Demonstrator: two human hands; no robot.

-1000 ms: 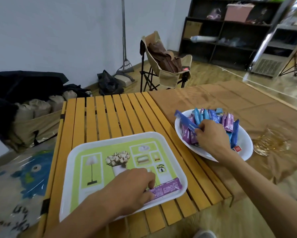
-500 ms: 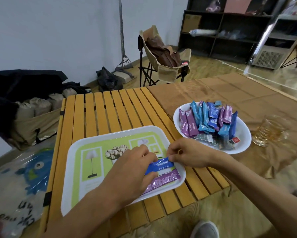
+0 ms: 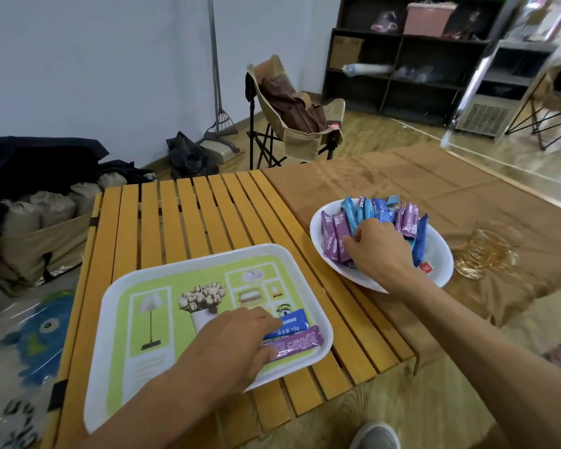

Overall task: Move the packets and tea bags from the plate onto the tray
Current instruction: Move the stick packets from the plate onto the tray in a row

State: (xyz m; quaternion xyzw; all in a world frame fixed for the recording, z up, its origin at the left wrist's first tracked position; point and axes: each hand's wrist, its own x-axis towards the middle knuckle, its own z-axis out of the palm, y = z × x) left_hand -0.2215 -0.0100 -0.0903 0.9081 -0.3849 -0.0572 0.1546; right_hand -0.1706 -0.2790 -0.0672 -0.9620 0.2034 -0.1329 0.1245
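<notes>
The left hand (image 3: 230, 348) is lying with relaxed fingers on the blue packet (image 3: 288, 325) and purple packet (image 3: 297, 345) at the right edge of the tray (image 3: 117, 299). The right hand (image 3: 376, 251) is curling its fingers into the heaped packets (image 3: 379, 212) on the white plate (image 3: 441, 254), seemingly pinching a purple one, though the grip is hidden.

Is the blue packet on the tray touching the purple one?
Touching. The head view shows the blue packet lying against the purple packet, edges meeting, no tray between them.
</notes>
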